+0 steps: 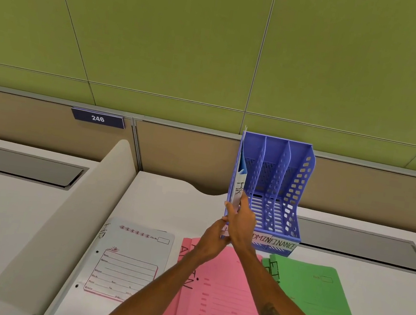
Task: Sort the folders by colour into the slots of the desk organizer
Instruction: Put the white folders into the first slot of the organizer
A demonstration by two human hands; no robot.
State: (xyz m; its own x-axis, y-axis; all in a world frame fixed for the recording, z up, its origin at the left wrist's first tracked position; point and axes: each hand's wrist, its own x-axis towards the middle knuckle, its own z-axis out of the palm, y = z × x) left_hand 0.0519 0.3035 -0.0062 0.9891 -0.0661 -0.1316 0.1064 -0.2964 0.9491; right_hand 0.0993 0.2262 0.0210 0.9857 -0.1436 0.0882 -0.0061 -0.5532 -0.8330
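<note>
A blue desk organizer point(295, 196) with three slots stands at the back of the desk; its front labels read ADMIN and FINANCE, and my hands cover the left label. A white folder point(239, 185) marked HR stands upright in the leftmost slot. My right hand point(242, 222) pinches its near edge. My left hand point(213, 238) holds the same edge lower down, just in front of the organizer. On the desk lie a white folder stack point(130, 261) on the left, pink folders point(221, 298) in the middle under my forearms, and green folders point(315, 300) on the right.
A white curved divider point(82, 209) borders the desk on the left. A tan partition with a green wall above runs behind the organizer. Grey cable flaps point(360, 245) are set into the desk to the right and in the neighbouring desk point(26, 166).
</note>
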